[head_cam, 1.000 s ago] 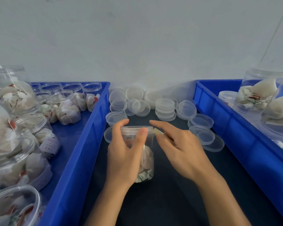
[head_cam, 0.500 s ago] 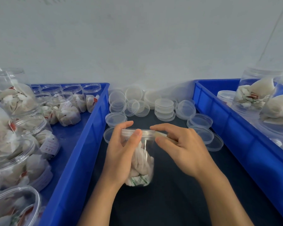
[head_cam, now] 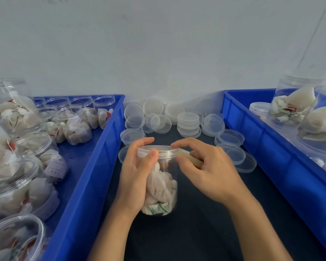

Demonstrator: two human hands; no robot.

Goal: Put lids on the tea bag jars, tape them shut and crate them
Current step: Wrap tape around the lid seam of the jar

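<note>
A clear jar of tea bags stands on the dark table between two blue crates. Its clear lid sits on top. My left hand grips the jar from the left, thumb on the lid's side and fingers behind. My right hand pinches a strip of yellowish tape that runs from the lid's right side into my fingers, index finger touching the lid's rim.
Loose clear lids lie stacked and scattered behind the jar. The left blue crate holds several open jars of tea bags. The right blue crate holds lidded jars. A pale wall rises behind.
The jar has come nearer and sits lower in view. My left thumb has slid onto the lid's side, and my right hand has stayed by the lid's right edge with the tape.
</note>
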